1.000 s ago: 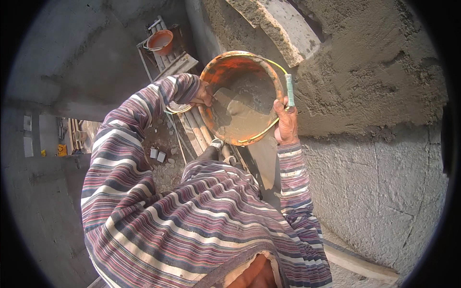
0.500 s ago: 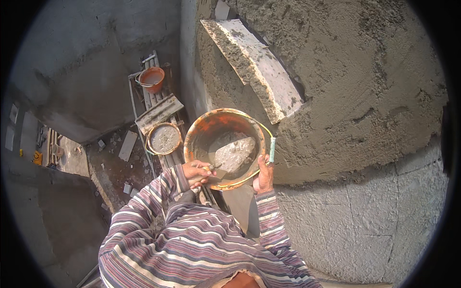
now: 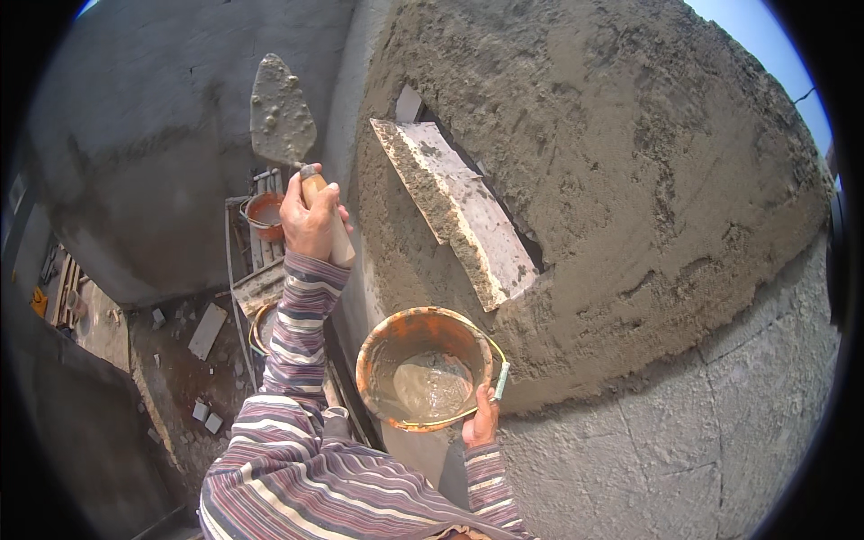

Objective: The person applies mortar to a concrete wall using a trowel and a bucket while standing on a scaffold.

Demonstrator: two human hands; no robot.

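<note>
Trowel (image 3: 315, 185) in left fingers (image 3: 294, 193), blade (image 3: 283, 117) beyond them

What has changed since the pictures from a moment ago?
The left hand has lifted the trowel out of the bucket, up and to the left. Neither hand has let go or taken anything new. The right hand still holds the bucket at its right side, and mortar remains inside.
</note>
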